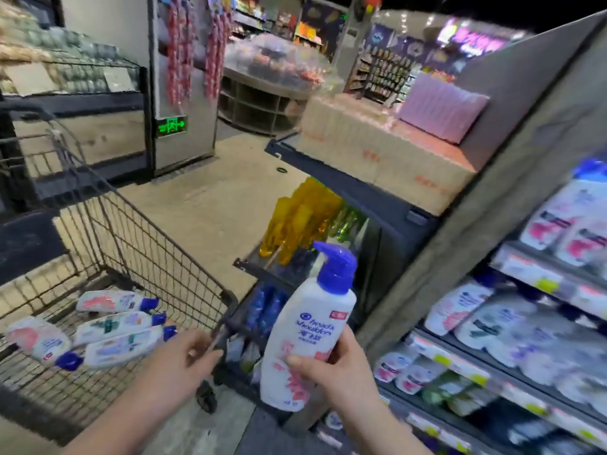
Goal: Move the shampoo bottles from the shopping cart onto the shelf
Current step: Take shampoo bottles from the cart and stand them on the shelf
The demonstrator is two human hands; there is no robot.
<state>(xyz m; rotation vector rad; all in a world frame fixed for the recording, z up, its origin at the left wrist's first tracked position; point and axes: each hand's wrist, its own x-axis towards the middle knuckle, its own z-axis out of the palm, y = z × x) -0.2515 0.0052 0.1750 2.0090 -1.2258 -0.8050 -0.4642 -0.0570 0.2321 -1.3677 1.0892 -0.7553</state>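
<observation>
Pinched a white shampoo bottle [308, 326] low on its body with the right hand [340, 372]: thumb [300, 362] laid across the pink-printed front, the other fingers curled round the back. Held it upright, blue pump cap [335, 266] on top and label turned to the camera, in the air between the shopping cart [147, 244] and the shelf [460, 357], touching neither.

Carried nothing visible in the left hand [184, 354]; bent its fingers loosely, with the tips right at the cart's near right corner. Could not tell whether they touched the rim.

Counted four more bottles lying flat on the cart's wire floor. Found three side by side toward the right wall, blue caps pointing at that wall: the far bottle [113, 301], the middle bottle [120, 323] and the near bottle [126, 347]. Found the fourth bottle [36, 338] toward the left wall, its cap turned to the near side.

Saw, to the right, the shelf's tiers packed with stocked bottles [492, 326], white with pink or green print, and price tags along the front rails. Noted an end rack just past the cart's right wall, with yellow bottles [302, 215] on its middle level and wrapped packs [377, 149] stacked on its top.
</observation>
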